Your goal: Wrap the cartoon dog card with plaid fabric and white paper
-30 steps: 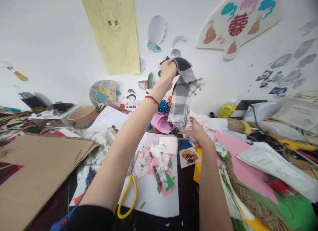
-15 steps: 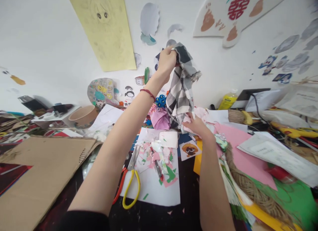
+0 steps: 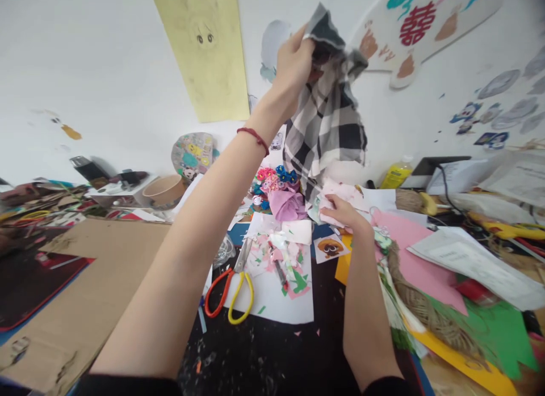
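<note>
Black and white checked cloth (image 3: 330, 121) hangs up high in front of the wall (image 3: 102, 61), with our left hand (image 3: 296, 61) closed around its top. Down low, our right hand (image 3: 346, 213) touches some pale pink stuff (image 3: 343, 193), but we cannot tell if it grips it. Red and yellow scissors (image 3: 240, 264) lie partly on white paper (image 3: 285, 310).

Scissors (image 3: 239, 265) partly on white paper (image 3: 279, 312); yellow drawing (image 3: 215, 72) on the wall (image 3: 97, 72).

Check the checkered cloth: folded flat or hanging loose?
Hanging loose. The checkered cloth is bunched at the left hand and falls below it in uneven creases.
</note>
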{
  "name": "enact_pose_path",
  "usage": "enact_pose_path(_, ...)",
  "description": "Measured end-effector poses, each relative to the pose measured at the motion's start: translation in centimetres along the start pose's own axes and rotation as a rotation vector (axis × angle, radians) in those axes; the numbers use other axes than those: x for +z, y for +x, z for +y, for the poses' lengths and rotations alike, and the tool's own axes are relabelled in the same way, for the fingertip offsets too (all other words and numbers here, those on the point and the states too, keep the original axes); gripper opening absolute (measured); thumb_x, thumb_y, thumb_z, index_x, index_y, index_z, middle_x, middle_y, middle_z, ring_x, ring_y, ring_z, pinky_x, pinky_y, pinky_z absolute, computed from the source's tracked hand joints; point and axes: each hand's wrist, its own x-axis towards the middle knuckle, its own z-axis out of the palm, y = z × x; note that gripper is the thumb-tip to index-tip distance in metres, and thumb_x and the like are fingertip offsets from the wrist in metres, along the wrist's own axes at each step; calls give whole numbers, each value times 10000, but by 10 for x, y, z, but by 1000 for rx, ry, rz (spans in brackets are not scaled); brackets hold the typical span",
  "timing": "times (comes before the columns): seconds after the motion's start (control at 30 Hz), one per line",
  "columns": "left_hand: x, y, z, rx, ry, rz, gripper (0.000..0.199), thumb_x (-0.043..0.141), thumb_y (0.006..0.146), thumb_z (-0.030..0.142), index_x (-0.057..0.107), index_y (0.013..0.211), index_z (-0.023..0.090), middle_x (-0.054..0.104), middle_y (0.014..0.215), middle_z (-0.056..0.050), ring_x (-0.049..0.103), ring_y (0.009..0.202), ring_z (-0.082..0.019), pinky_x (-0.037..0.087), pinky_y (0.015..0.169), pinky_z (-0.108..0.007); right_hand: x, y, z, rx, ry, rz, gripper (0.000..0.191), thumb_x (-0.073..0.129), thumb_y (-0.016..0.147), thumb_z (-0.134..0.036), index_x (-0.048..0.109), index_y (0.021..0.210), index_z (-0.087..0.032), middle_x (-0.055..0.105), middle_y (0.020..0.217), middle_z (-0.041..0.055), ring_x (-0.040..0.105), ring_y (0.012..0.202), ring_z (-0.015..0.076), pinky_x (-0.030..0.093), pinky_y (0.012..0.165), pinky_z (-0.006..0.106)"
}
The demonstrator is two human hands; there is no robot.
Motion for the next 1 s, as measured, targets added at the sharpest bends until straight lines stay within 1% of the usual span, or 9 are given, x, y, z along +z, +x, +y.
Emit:
enact_pose_path(0.17,-2,7,37,52,80,18,422,204,968,235,584,1147,202,668,936,40,693,1102,-197,580,842,-250,-9,-4,-2,-38,50,39,702,714,775,-370,493,1408,-163,614,1346,189,636,1167,289,507,965,438)
enact_pose_path(0.27,-12,13,75,151,84,112,641,-39,913,296,570,1076,179,634,938,26,686,1101,-187,554,821,-238,-32,-18,-21,-73,56,74,676,705,791,-378,495,1405,-190,609,1354,171,614,1203,293,507,975,450)
enact_pose_path(0.33,-21,10,99,185,59,153,570,-7,951,271,552,989,169,628,962,7,674,1137,-214,560,842,-258,-54,-37,-42,-110,53,139,627,683,815,-376,512,1389,-192,605,1356,164,590,1238,303,484,1012,470)
enact_pose_path(0.43,-34,-8,120,211,23,146,348,194,1009,218,518,891,178,610,881,-1,667,1159,-254,586,866,-311,-87,-79,-79,-293,59,450,518,618,886,-365,523,1383,-252,623,1336,116,581,1254,283,452,1055,484)
enact_pose_path(0.53,-41,-36,124,190,31,113,342,194,999,211,514,878,199,574,814,2,679,1122,-240,599,821,-308,-103,-118,-108,-369,143,673,412,589,915,-360,564,1321,-298,674,1224,68,623,1184,258,458,1060,501)
enact_pose_path(0.63,-42,-66,124,138,65,84,266,275,1006,192,528,926,212,608,836,-13,701,1023,-213,607,743,-245,-97,-143,-121,-412,305,490,416,617,899,-394,573,1300,-293,688,1164,69,648,1132,248,491,1040,483)
enact_pose_path(0.77,-38,-101,128,111,141,43,294,337,1008,201,487,756,210,641,830,-51,667,960,-231,593,683,-278,-65,-160,-131,-408,370,240,751,711,825,-472,374,1475,-303,590,1347,110,591,1238,281,461,1074,511)
enact_pose_path(0.9,-33,-119,127,170,232,14,389,360,994,218,409,609,229,622,757,-34,631,995,-233,560,720,-327,-33,-158,-150,-467,410,416,936,791,745,-462,291,1513,-272,498,1441,138,507,1325,299,407,1111,511)
enact_pose_path(1.0,-39,-119,127,204,286,34,417,399,980,226,388,563,234,599,700,-30,624,985,-233,532,696,-338,-29,-143,-168,-483,452,644,447,721,790,-333,625,1203,-194,680,1091,80,640,1052,265,505,954,425)
